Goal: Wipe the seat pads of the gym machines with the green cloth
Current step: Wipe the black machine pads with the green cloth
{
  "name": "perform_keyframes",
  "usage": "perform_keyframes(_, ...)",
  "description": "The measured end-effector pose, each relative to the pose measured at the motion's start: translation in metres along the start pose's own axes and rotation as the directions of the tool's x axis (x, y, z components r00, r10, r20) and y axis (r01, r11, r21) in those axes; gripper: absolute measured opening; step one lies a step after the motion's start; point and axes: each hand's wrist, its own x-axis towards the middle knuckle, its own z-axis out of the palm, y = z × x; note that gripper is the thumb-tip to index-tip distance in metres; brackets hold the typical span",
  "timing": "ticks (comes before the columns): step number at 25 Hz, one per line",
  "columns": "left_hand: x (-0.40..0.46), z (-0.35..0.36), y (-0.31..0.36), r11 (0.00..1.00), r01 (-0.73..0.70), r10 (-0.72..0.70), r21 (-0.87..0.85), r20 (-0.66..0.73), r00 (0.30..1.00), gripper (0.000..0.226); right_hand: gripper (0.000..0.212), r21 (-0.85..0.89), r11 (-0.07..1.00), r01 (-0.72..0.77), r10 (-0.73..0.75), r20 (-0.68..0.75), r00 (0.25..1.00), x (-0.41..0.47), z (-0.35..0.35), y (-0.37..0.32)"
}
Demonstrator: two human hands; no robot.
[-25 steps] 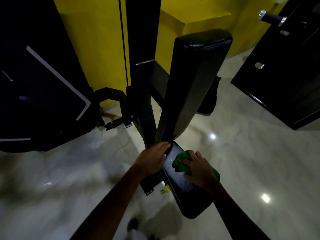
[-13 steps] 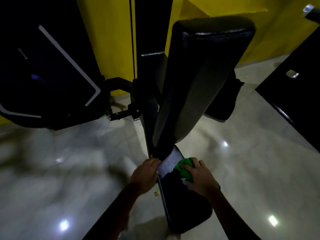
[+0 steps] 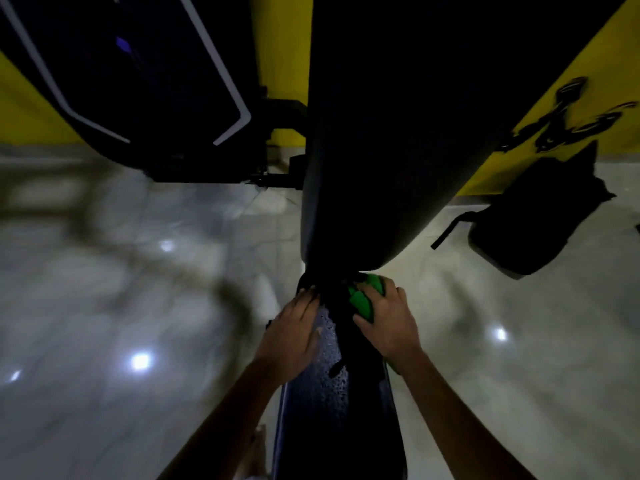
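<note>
Head view
Room: dim gym corner, with a yellow wall [image 3: 284, 46] behind the machines and far ahead of both hands.
Floor: pale, glossy marble-look floor [image 3: 138, 306] spread to either side of the forearms, with small bright light reflections left of the left hand and right of the right hand.
Seat pad: dark seat pad [image 3: 332, 403] ran between the two forearms; its surface was beaded with droplets just beside the left hand's thumb.
Back pad: tall black back pad [image 3: 398, 133] rose directly above both hands, its lower end just above the fingertips.
Left hand: left hand [image 3: 294, 330] lay flat with fingers straight along the pad's left edge, holding nothing.
Right hand: right hand [image 3: 388, 320] had its fingers curled over the green cloth [image 3: 363, 296], pressing it onto the far end of the seat pad.
Cloth position: bunched under the right hand's fingers, close under the back pad.
Neighbouring machine: black panel [image 3: 138, 81] with white trim, up and left of the left hand.
Bag: dark bag [image 3: 533, 220] on the floor, up and right of the right hand.
</note>
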Motion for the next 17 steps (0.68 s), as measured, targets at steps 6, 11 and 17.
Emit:
perform_keyframes(6, 0.004, 0.047, -0.036, 0.999, 0.017, -0.014, 0.030, -0.083, 0.996, 0.067, 0.052, -0.194, 0.981, 0.022, -0.032, -0.048, 0.998, 0.039, 0.036, -0.009)
perform_keyframes(11, 0.001, 0.050, -0.034, 1.000, -0.022, 0.021, -0.008, -0.126, 0.992, 0.058, 0.062, -0.192, 0.981, 0.039, -0.049, -0.045, 0.998, -0.001, 0.046, -0.001)
perform_keyframes(17, 0.002, 0.060, -0.037, 1.000, 0.007, -0.008, -0.010, -0.130, 0.991, 0.063, 0.057, -0.240, 0.971, 0.002, -0.026, -0.097, 0.995, 0.040, 0.047, -0.013)
